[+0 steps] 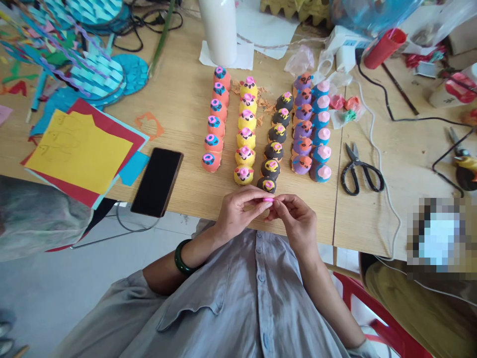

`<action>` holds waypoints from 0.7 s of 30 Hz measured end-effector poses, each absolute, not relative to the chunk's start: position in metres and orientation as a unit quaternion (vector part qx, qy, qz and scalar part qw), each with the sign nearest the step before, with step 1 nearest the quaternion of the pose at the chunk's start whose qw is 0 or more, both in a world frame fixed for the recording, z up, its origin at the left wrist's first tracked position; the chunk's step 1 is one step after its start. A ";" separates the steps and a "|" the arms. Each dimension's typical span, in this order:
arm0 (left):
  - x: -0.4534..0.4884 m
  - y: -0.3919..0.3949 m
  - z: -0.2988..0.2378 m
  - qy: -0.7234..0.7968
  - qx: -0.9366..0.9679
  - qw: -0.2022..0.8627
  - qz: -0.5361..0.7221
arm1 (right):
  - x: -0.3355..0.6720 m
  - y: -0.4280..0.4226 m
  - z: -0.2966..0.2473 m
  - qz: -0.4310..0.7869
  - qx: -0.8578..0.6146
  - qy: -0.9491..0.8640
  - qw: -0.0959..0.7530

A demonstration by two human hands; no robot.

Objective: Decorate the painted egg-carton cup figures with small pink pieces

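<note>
My left hand (238, 211) and my right hand (296, 219) meet at the table's near edge, fingertips pinched together on a small pink clay piece (268, 200). Just beyond them stand several rows of painted egg-carton cup figures: an orange row (215, 122), a yellow row (246, 134), a black row (276, 144), a purple row (302, 127) and a blue row (321, 134). Each figure has a small clay face on top. The nearest black figure (267, 185) is right in front of my fingers.
A black phone (157, 181) lies left of the rows beside yellow and red paper sheets (80, 151). Black scissors (359, 171) and cables lie right. A white bottle (219, 30), blue paper crafts (97, 74) and plastic bags (345, 107) stand farther back. Another person sits at lower right.
</note>
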State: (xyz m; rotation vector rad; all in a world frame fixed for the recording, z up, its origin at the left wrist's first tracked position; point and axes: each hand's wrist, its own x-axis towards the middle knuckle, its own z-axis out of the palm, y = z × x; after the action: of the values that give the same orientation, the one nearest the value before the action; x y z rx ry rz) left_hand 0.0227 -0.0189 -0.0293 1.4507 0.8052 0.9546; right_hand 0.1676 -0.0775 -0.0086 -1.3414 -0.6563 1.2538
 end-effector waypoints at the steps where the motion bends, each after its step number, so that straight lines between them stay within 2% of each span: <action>1: 0.023 -0.019 -0.029 0.349 0.628 0.561 0.411 | 0.167 -0.078 -0.008 0.534 -0.569 -0.274 0.562; 5: 0.022 -0.018 -0.027 0.346 0.655 0.526 0.418 | 0.166 -0.078 -0.010 0.546 -0.567 -0.268 0.555; 13: 0.022 -0.017 -0.028 0.342 0.656 0.525 0.422 | 0.170 -0.078 -0.013 0.552 -0.576 -0.273 0.538; 21: 0.023 -0.019 -0.027 0.361 0.613 0.567 0.416 | 0.168 -0.079 -0.010 0.525 -0.579 -0.286 0.554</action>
State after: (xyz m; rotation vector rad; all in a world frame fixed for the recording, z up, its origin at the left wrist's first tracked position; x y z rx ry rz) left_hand 0.0225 -0.0186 -0.0269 1.4402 0.8479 0.9775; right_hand 0.1680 -0.0794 -0.0099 -1.3690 -0.6770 1.2410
